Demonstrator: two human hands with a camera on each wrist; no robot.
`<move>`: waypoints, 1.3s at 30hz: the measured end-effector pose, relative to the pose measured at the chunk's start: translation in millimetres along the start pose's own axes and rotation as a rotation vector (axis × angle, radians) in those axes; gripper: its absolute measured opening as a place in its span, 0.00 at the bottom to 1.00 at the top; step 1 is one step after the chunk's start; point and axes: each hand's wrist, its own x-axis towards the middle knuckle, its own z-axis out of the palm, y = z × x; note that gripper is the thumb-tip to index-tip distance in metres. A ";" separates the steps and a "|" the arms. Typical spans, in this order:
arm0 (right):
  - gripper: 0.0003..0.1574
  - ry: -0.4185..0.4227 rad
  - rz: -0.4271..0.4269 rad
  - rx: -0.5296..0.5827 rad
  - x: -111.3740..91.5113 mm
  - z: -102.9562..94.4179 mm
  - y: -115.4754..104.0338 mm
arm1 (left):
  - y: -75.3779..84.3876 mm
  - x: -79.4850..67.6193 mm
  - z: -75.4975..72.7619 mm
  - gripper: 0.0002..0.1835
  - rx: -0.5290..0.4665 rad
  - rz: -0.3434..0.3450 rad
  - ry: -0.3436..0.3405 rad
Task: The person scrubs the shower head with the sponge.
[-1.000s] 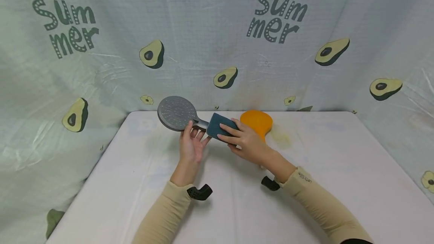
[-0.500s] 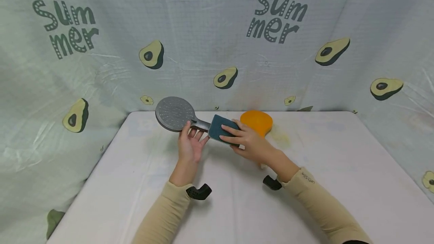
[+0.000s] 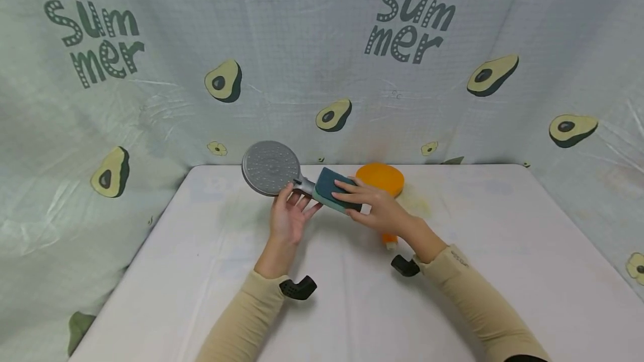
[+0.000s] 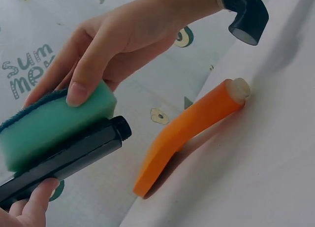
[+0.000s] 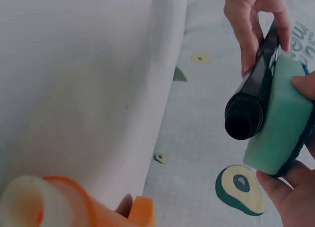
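The grey hand shower (image 3: 270,167) is held up over the far part of the white table (image 3: 226,295), its round spray face toward the head camera and its handle running off toward the person's right. The left hand (image 3: 289,219) grasps it near the neck, thumb on one side and fingers on the other, while the right hand (image 3: 379,211) pinches a sponge (image 3: 332,187) whose mint foam lies against the handle, the dark blue scouring layer facing outward. The shower looks like hard, stiff plastic, probably fairly light, though the broad disc likely makes it head-heavy; a hold at the neck, close to that disc, should balance it best. The smooth, glossy handle could turn in the fingers, more so if wet, and whether it is wet cannot be told. The threaded end (image 4: 123,127) sticks out past the foam and seems worth sparing from knocks. The sponge should be soft and yielding, best taken by its edges so that the foam stays flat on the handle. An orange hand shower (image 3: 378,177) lies on the table, apart from the grey one.
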 end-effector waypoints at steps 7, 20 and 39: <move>0.29 -0.018 0.182 0.162 -6.2 -13.0 5.2 | 11.1 3.2 -1.2 0.19 -0.032 0.017 -0.028; 0.28 0.035 0.072 0.109 5.8 -6.1 3.4 | 5.1 0.4 -3.0 0.24 0.037 -0.037 -0.115; 0.29 0.054 0.023 0.050 9.4 -2.7 1.4 | 2.7 -0.1 -3.4 0.21 0.060 -0.059 -0.176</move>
